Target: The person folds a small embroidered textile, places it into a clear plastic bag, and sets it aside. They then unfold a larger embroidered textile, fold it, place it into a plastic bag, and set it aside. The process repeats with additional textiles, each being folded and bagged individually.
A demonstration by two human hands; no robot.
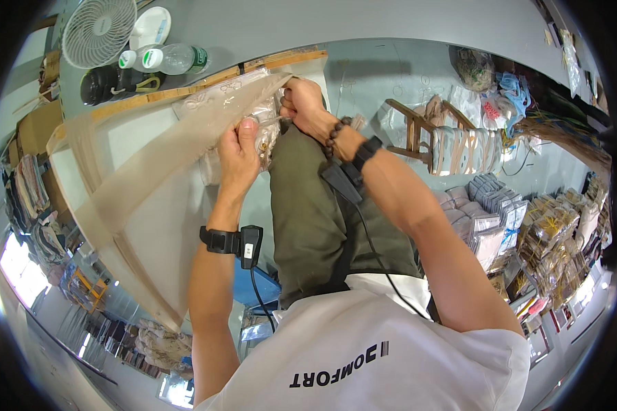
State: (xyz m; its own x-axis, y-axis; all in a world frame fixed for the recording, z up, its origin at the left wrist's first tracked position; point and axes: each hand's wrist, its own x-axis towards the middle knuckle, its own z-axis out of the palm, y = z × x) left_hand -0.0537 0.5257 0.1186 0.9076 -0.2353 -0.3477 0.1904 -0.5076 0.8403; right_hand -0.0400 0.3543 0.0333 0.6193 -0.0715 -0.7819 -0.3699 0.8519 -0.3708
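A long strip of sheer beige fabric (169, 146) stretches across the view, from a white board (149, 257) at the left up to my hands. My right hand (306, 105) grips its upper end between curled fingers. My left hand (239, 154) pinches a thin strand of material between thumb and fingers; the strand runs toward my right hand. Just behind the hands lie clear plastic packets (267, 128) with small gold-coloured pieces, partly hidden by the fabric and left hand. Both wrists wear black straps with cabled devices.
A white fan (100, 31), plastic bottles (177, 59) and a black bottle (97, 86) are on the grey table (267, 25). Right of my knees (308, 205) stands a wooden stool (416, 131) with a padded, tied seat. Several stacks of bagged goods (550, 231) sit farther right.
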